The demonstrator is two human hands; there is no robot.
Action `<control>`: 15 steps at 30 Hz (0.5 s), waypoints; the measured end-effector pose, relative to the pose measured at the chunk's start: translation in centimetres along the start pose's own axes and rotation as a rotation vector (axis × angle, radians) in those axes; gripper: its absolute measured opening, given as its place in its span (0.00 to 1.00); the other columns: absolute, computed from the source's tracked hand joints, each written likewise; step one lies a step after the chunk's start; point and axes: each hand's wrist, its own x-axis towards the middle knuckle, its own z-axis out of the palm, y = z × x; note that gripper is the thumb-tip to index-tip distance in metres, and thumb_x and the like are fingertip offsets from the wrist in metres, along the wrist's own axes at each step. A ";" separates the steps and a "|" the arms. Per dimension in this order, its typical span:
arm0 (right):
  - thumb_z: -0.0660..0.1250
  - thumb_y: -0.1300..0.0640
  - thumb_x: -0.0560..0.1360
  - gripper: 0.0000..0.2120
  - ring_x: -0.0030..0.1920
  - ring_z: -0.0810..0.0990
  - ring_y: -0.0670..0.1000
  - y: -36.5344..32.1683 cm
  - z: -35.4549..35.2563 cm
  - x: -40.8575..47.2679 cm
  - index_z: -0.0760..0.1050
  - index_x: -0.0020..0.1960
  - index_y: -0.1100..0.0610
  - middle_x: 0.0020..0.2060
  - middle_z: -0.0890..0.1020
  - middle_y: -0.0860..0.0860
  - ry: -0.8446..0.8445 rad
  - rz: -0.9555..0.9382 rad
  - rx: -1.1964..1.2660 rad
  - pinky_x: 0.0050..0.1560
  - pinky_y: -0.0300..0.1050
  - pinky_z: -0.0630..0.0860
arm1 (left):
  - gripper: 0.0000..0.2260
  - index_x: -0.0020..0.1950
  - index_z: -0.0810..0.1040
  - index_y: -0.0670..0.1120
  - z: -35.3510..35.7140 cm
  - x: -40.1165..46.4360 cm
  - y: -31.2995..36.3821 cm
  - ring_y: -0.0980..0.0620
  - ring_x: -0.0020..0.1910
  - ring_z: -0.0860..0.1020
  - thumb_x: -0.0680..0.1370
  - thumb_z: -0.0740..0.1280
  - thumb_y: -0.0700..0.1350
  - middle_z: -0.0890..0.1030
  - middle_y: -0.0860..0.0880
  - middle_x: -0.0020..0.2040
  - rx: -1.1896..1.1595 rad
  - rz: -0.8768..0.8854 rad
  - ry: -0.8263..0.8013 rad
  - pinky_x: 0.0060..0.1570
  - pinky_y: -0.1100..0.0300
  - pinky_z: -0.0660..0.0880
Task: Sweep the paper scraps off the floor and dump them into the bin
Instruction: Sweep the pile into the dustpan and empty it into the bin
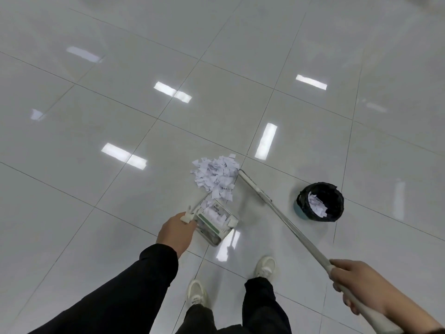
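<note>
Paper scraps (pixel 215 178) lie heaped in a loose white pile on the glossy tiled floor (pixel 96 104), at the mouth of a dustpan (pixel 214 220) and just beside the head of a long-handled broom (pixel 277 210), as a person stands over them. The left hand (pixel 174 232) holds the dustpan by its handle with curled fingers, tilting the pan toward the pile; a few scraps already sit inside it. The right hand (pixel 356 283) grips the upper end of the broom handle, fingers wrapped around it. A black-lined bin (pixel 320 201), standing to the right and apart from the pile, already holds some paper.

The risk from here appears to lie in the light, flat scraps: a quick stroke could scatter them past the sides of the narrow pan or fan them across the slick tiles, and pieces may slip under the pan's lip if it is not pressed flat. A tilted carry to the bin could also spill the load.

The scraps look small, torn and irregular, white with faint grey print, piled thickly in the middle and thinning at the edges.
</note>
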 end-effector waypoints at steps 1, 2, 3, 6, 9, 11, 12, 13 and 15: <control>0.62 0.65 0.76 0.06 0.27 0.69 0.55 -0.2 0.1 0.5 0.74 0.42 0.64 0.31 0.72 0.57 0.015 0.004 0.005 0.27 0.43 0.68 | 0.08 0.43 0.79 0.48 0.0 0.0 -0.4 0.49 0.35 0.73 0.80 0.64 0.48 0.79 0.48 0.37 0.010 -0.002 -0.002 0.34 0.58 0.68; 0.61 0.66 0.76 0.06 0.26 0.69 0.54 -0.5 1.3 1.2 0.73 0.41 0.63 0.30 0.71 0.58 0.025 0.005 0.013 0.27 0.42 0.67 | 0.08 0.44 0.79 0.48 -0.9 0.0 -1.4 0.48 0.36 0.74 0.80 0.64 0.48 0.79 0.48 0.38 0.018 -0.007 -0.005 0.34 0.57 0.68; 0.61 0.67 0.75 0.06 0.26 0.68 0.54 -0.9 2.1 1.8 0.71 0.40 0.62 0.30 0.70 0.58 0.037 0.010 0.033 0.27 0.41 0.66 | 0.08 0.44 0.80 0.48 -1.5 -0.1 -2.0 0.48 0.36 0.74 0.80 0.63 0.48 0.80 0.48 0.38 0.027 0.000 -0.003 0.35 0.57 0.69; 0.61 0.68 0.74 0.07 0.25 0.67 0.52 -3.0 3.9 5.1 0.69 0.38 0.61 0.31 0.70 0.58 0.070 0.030 0.084 0.27 0.40 0.65 | 0.09 0.41 0.78 0.50 -2.9 0.6 -3.3 0.49 0.35 0.73 0.80 0.63 0.48 0.78 0.49 0.36 0.041 -0.012 0.022 0.34 0.57 0.67; 0.61 0.68 0.75 0.06 0.22 0.68 0.51 -5.5 6.1 8.8 0.70 0.39 0.62 0.32 0.71 0.58 0.097 0.054 0.080 0.26 0.38 0.67 | 0.12 0.37 0.73 0.50 -3.5 2.2 -3.8 0.50 0.33 0.69 0.80 0.63 0.48 0.74 0.50 0.33 0.059 -0.028 0.029 0.33 0.57 0.65; 0.61 0.67 0.76 0.04 0.21 0.70 0.51 -6.7 7.8 10.9 0.71 0.43 0.64 0.33 0.72 0.59 0.103 0.069 0.016 0.25 0.38 0.69 | 0.12 0.37 0.74 0.50 -3.5 3.5 -3.5 0.51 0.33 0.70 0.80 0.64 0.48 0.75 0.51 0.34 0.068 -0.018 0.024 0.33 0.58 0.65; 0.61 0.66 0.77 0.03 0.21 0.71 0.52 -7.1 8.8 11.8 0.72 0.45 0.65 0.33 0.73 0.59 0.103 0.081 -0.028 0.25 0.39 0.71 | 0.11 0.38 0.75 0.50 -3.6 4.4 -3.3 0.51 0.33 0.71 0.80 0.64 0.48 0.76 0.51 0.35 0.063 -0.007 0.031 0.32 0.59 0.66; 0.62 0.64 0.77 0.03 0.22 0.72 0.52 -7.6 9.6 12.0 0.72 0.47 0.65 0.34 0.74 0.60 0.100 0.081 -0.083 0.25 0.40 0.72 | 0.10 0.39 0.76 0.51 -3.9 5.0 -2.8 0.51 0.34 0.73 0.80 0.64 0.48 0.77 0.52 0.35 0.052 0.003 0.040 0.32 0.59 0.66; 0.62 0.62 0.77 0.04 0.23 0.74 0.54 -7.5 11.4 12.1 0.72 0.49 0.64 0.35 0.74 0.60 0.070 0.099 -0.178 0.26 0.42 0.74 | 0.09 0.40 0.78 0.51 -3.9 6.9 -1.8 0.50 0.36 0.75 0.80 0.65 0.47 0.78 0.52 0.36 0.041 0.021 0.036 0.33 0.60 0.67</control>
